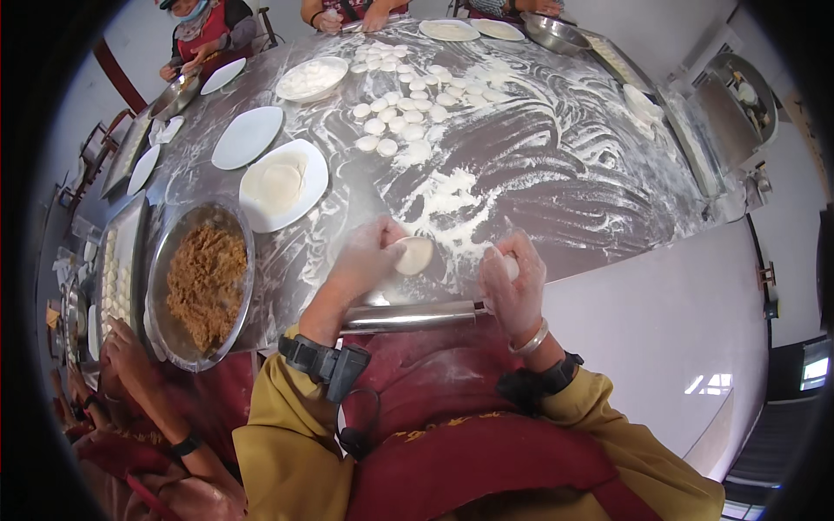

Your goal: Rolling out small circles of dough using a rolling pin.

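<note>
Near the front edge of the floured table, my left hand [374, 247] pinches the edge of a flat round dough wrapper [415, 255]. My right hand [513, 277], dusted with flour and curled, closes around a small white lump [511, 267] that looks like dough; the fingers partly hide it. A steel rolling pin [410, 317] lies along the table edge between my forearms, its right handle beside my right hand. Loose flour [449, 195] is heaped just beyond both hands. Left of my left hand, a white plate [318, 170] bears a stack of wrappers [277, 182].
A steel bowl [247, 286] of brown filling [205, 280] stands at the left. Beyond it a tray [135, 241] holds rows of dumplings, where a neighbour's hand [124, 352] reaches. Several dough discs [397, 117] lie mid-table. Other people [215, 32] work at the far side.
</note>
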A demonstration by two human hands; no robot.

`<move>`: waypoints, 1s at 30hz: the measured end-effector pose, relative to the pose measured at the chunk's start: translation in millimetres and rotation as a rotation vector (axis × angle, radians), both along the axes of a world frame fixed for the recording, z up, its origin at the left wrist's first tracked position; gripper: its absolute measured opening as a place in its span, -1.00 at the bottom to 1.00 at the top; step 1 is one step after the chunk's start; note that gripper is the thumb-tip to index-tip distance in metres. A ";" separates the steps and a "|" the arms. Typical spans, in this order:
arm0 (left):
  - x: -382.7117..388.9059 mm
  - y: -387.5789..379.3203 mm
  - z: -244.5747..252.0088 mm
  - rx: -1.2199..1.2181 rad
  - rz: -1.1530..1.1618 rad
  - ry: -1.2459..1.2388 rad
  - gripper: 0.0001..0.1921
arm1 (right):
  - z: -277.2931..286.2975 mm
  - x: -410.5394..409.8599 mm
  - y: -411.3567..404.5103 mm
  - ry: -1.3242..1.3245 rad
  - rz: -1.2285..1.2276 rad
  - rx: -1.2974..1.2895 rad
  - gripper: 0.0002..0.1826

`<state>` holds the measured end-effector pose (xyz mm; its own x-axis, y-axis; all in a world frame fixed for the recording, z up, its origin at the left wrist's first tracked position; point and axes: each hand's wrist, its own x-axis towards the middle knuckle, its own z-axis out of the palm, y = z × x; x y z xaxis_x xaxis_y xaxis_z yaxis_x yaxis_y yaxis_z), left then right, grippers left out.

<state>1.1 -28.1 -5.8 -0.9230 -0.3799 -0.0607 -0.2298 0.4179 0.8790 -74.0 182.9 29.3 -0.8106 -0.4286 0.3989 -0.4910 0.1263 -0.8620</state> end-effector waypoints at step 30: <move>-36.3 18.2 -14.2 -0.473 -0.005 0.232 -0.89 | -25.9 -71.3 -107.9 0.155 -0.158 0.051 -0.82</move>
